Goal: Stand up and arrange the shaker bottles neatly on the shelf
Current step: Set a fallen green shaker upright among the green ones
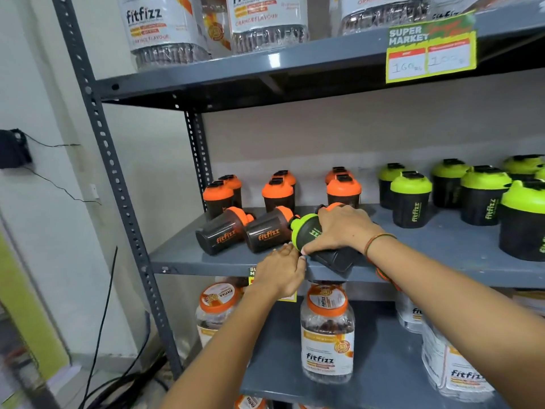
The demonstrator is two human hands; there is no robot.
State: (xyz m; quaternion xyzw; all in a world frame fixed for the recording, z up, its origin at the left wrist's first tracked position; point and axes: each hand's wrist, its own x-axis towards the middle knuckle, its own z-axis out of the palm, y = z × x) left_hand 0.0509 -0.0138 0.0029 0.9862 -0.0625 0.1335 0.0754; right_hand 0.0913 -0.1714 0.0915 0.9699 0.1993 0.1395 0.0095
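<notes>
1. Fingers of the right hand curl down over a green-lidded shaker bottle that lies on its side at the front edge of the middle shelf, its lid pointing back and left and its dark base jutting slightly over the lip; the thumb and fingertips close on its body.
2. Left hand sits just below and beside it, at the shelf lip, with fingertips meeting the right thumb beside the bottle. Whether they actually grip the bottle I cannot tell.
3. Threaded bands circle the right wrist.
4. Just left of the held bottle, two orange-lidded shakers lie tipped over side by side: the nearer toppled shaker and the left toppled shaker, both with bases toward the front and lids toward the back.
5. An orange lid peeks out just behind the right hand; how that bottle lies is mostly hidden.
6. Farther back, upright orange-lidded shakers stand in three short files near the wall.
7. To the right, upright green-lidded shakers are grouped, apart from the orange ones.
8. On the shelf below stands a jar with an orange lid.
9. Above, large jars line the top shelf, with a price tag on its edge.
</notes>
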